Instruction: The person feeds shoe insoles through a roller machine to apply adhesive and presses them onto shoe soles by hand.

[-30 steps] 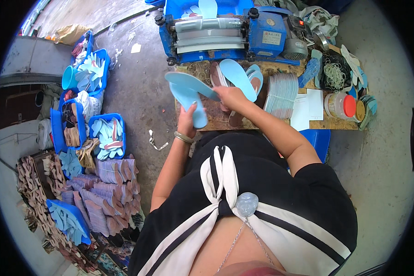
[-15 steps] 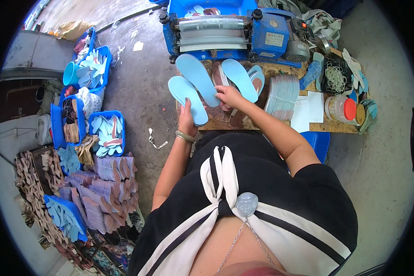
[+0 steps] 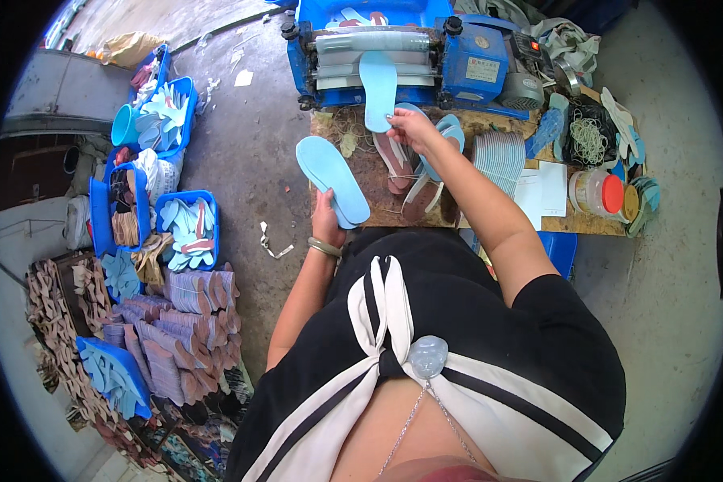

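Your right hand [image 3: 410,130] is pinching one blue insole [image 3: 378,90] by its near end, lengthwise toward the rollers [image 3: 416,42] at the workbench's [image 3: 550,223] far edge; your left hand [image 3: 327,217] is clasping stacked insoles [image 3: 328,171].

— Far end of the brown wooden desk [image 3: 566,226]?
— Blue metal roller machine [image 3: 418,60]; flat light-blue insole [image 3: 379,92], in the right hand [image 3: 410,128], at its front.
— Right side?
— Flat white paper sheets [image 3: 553,189], then a round red-lidded plastic jar [image 3: 593,191].
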Demonstrator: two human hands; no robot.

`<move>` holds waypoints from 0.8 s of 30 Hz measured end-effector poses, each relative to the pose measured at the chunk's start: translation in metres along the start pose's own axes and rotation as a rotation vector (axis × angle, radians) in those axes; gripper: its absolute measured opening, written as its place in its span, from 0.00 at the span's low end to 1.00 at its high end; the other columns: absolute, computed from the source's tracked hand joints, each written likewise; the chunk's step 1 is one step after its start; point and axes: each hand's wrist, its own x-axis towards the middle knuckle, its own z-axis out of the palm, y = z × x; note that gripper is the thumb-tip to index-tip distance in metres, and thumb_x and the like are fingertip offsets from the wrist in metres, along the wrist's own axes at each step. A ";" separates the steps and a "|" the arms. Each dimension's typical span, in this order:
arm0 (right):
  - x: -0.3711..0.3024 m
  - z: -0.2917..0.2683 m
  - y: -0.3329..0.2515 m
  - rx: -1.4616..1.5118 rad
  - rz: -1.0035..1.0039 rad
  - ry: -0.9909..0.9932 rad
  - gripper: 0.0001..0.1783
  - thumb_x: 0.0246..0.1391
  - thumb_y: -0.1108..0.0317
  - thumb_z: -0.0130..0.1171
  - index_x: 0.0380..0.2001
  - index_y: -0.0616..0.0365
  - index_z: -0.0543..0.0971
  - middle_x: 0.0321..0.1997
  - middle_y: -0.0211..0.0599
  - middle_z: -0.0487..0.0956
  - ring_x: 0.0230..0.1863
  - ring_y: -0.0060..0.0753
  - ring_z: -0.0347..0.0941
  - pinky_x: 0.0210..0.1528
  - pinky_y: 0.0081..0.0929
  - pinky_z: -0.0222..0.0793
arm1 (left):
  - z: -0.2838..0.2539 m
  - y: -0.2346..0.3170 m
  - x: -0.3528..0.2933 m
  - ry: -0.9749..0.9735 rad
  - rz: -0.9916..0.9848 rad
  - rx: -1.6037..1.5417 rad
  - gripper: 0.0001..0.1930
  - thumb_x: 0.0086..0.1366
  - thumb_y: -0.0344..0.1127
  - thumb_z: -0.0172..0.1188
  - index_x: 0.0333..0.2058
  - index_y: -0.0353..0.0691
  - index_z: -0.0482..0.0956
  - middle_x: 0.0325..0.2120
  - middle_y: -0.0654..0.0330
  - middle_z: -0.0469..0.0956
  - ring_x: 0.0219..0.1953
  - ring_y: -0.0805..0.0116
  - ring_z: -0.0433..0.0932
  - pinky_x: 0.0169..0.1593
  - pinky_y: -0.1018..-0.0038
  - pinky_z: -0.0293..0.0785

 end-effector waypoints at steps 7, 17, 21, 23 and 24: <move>0.025 0.003 -0.013 0.087 -0.111 0.149 0.14 0.53 0.70 0.50 0.44 0.55 0.71 0.31 0.27 0.75 0.24 0.17 0.71 0.25 0.13 0.67 | -0.002 0.000 0.000 -0.037 0.007 0.014 0.22 0.62 0.32 0.41 0.56 0.42 0.54 0.48 0.57 0.66 0.48 0.61 0.69 0.51 0.61 0.67; -0.053 0.024 0.038 -0.325 0.190 -0.343 0.20 0.52 0.66 0.53 0.49 0.59 0.69 0.36 0.35 0.77 0.30 0.24 0.75 0.26 0.17 0.70 | -0.002 0.000 0.006 -0.028 0.049 0.009 0.20 0.61 0.29 0.46 0.53 0.41 0.58 0.45 0.58 0.68 0.46 0.63 0.70 0.48 0.65 0.70; -0.084 0.034 0.051 -0.486 0.156 -0.501 0.16 0.52 0.68 0.52 0.45 0.60 0.72 0.32 0.33 0.78 0.25 0.20 0.75 0.24 0.15 0.68 | -0.004 -0.005 0.014 -0.060 0.051 0.025 0.19 0.63 0.32 0.46 0.53 0.43 0.56 0.46 0.56 0.67 0.44 0.60 0.71 0.44 0.61 0.72; -0.083 0.035 0.052 -0.489 0.099 -0.424 0.14 0.51 0.70 0.50 0.43 0.61 0.73 0.30 0.33 0.78 0.24 0.20 0.75 0.25 0.16 0.67 | -0.010 -0.010 0.019 -0.057 0.078 0.025 0.19 0.63 0.34 0.46 0.53 0.44 0.55 0.45 0.55 0.67 0.43 0.58 0.71 0.42 0.60 0.73; -0.081 0.038 0.047 -0.557 -0.132 -0.273 0.13 0.50 0.71 0.50 0.41 0.61 0.73 0.28 0.35 0.77 0.23 0.23 0.75 0.26 0.21 0.68 | -0.008 -0.009 0.019 -0.051 0.104 0.023 0.19 0.64 0.36 0.45 0.53 0.45 0.54 0.44 0.53 0.66 0.42 0.57 0.71 0.40 0.59 0.73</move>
